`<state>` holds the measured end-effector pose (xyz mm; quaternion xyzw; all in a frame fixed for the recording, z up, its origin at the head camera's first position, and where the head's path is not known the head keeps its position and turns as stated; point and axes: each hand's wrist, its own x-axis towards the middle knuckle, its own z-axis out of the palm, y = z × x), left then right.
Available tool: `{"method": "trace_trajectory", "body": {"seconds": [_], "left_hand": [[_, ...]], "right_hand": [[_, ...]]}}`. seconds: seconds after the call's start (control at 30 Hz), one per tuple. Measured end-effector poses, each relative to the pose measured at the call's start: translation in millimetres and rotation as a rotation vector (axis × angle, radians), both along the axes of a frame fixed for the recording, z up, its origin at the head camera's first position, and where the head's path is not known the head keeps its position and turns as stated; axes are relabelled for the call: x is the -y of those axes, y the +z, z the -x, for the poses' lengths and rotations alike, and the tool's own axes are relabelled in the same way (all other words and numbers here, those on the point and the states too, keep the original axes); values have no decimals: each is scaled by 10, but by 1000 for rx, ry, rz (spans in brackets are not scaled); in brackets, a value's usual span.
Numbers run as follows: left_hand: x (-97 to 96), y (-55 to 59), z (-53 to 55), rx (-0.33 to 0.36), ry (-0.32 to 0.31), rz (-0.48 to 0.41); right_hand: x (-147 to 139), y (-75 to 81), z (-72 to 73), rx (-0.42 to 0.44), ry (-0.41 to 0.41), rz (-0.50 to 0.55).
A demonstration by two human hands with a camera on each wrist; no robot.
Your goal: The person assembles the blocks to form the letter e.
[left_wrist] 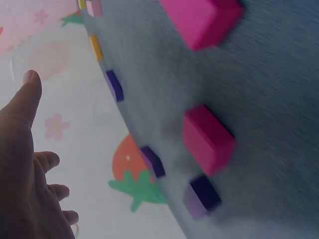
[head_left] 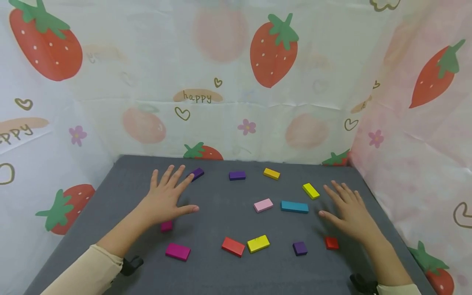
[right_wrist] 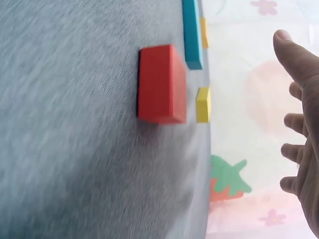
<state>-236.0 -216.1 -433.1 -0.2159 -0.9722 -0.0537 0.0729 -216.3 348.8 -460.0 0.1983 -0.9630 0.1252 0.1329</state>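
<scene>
Both hands hover over a dark grey cloth surface, fingers spread and holding nothing. My left hand (head_left: pixel 164 200) is at the left, above a magenta block (head_left: pixel 166 225) that it partly hides; its fingertips overlap a purple block (head_left: pixel 198 173) in the head view. A larger magenta block (head_left: pixel 178 251) lies nearer the front. At the right, my right hand (head_left: pixel 348 213) is up over the cloth, between a yellow block (head_left: pixel 311 191) and a small red block (head_left: pixel 332 243). In the right wrist view the red block (right_wrist: pixel 162 84) sits apart from the fingers. A dark purple block (left_wrist: pixel 202 196) shows in the left wrist view.
Mid-table lie a pink block (head_left: pixel 263 205) and a long blue block (head_left: pixel 294 207). Toward the front are a coral block (head_left: pixel 233 246), a yellow block (head_left: pixel 258 243) and a purple cube (head_left: pixel 300 248). A strawberry-print curtain (head_left: pixel 236 73) encloses the back and sides.
</scene>
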Motion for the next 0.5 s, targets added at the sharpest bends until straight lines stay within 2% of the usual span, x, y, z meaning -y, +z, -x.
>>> {"method": "trace_trajectory", "body": {"seconds": [0.33,0.5], "left_hand": [[-482,26,166,20,-74,-23],[-726,24,246,61,-86,-28]], "right_hand": [[142,-15,122,3,26,-1],[196,-51,184,6,49,3]]}}
